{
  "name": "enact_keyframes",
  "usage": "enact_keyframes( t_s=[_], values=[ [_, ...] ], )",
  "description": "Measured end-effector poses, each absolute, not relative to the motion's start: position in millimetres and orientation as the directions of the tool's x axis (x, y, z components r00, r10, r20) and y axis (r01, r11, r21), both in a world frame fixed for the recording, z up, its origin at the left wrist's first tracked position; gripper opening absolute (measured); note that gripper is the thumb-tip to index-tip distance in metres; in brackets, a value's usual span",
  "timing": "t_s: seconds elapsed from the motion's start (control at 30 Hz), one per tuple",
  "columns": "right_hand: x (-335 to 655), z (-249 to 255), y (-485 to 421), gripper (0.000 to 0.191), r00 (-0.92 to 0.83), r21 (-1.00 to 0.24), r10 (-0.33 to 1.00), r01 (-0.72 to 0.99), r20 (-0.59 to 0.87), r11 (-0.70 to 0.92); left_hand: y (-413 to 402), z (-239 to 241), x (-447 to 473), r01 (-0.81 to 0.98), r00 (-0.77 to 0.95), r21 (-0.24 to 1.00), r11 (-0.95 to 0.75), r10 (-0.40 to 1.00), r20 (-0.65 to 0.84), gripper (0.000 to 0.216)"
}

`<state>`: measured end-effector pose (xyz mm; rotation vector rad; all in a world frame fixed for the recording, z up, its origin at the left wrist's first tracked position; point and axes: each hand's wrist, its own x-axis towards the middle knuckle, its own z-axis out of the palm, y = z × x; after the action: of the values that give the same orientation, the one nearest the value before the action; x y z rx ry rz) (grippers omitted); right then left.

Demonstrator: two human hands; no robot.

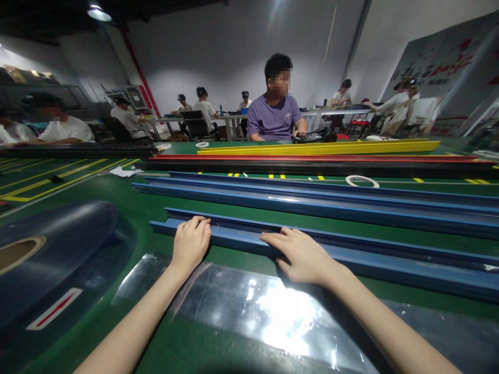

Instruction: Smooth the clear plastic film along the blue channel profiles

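A long blue channel profile (234, 236) lies across the green table in front of me. My left hand (192, 240) is closed over it near its left end, fingers curled over the top edge. Further right, my right hand (302, 254) grips the same profile, with fingers over the top and the thumb on the near side. A sheet of clear plastic film (234, 298) lies flat on the near side of the profile, under my forearms. It reflects the overhead light strongly.
A large roll of clear film (74, 234) stands at the left. Beyond my profile lie more blue profiles (249, 193), a black and red one (273, 165), a yellow one (312, 148) and a tape roll (362, 181). A person in a purple shirt (273, 115) sits across the table.
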<state>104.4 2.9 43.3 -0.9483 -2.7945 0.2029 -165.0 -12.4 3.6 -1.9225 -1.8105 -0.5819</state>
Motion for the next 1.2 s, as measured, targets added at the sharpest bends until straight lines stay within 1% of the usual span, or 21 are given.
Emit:
enact_keyframes(
  t_s=[0.43, 0.8, 0.97, 1.2],
  values=[
    [105.2, 43.2, 2.9, 0.059, -0.772, -0.214, 0.625, 0.595, 0.116, 0.774, -12.6, 3.1, -165.2, 0.998, 0.066, -0.031, -0.06, 0.807, 0.587, 0.038],
    [104.6, 44.4, 3.2, 0.059, -0.769, -0.207, 0.633, 0.606, 0.096, 0.768, -12.0, 2.6, -165.0, 0.998, 0.058, -0.025, -0.053, 0.809, 0.584, 0.038],
    [103.5, 42.4, 6.9, 0.058, -0.787, -0.182, 0.612, 0.592, 0.083, 0.785, -11.9, 3.2, -164.0, 0.998, 0.052, -0.009, -0.057, 0.813, 0.58, 0.036],
    [96.9, 44.1, 8.9, 0.051, -0.8, -0.141, 0.598, 0.586, 0.055, 0.798, -11.3, 2.3, -163.5, 0.998, 0.044, 0.009, -0.06, 0.815, 0.578, 0.035]
  ],
)
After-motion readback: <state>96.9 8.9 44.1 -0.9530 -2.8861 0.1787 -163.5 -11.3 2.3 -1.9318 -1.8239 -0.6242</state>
